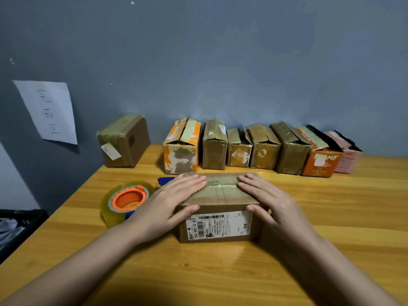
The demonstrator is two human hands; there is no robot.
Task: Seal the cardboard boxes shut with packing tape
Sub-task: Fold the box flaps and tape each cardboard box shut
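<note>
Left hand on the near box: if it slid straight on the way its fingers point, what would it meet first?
The left hand points up and right across the box's top. Most likely it would meet the right hand's fingertips first, just across the taped seam. Depth looks shared, since both rest on the lid.

"502-602-12 812" on box label [217, 226]

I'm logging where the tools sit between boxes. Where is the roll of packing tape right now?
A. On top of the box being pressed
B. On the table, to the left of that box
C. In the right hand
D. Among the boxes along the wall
B: the tape roll lies on the table beside the left hand, left of the box that both open hands press.
</note>
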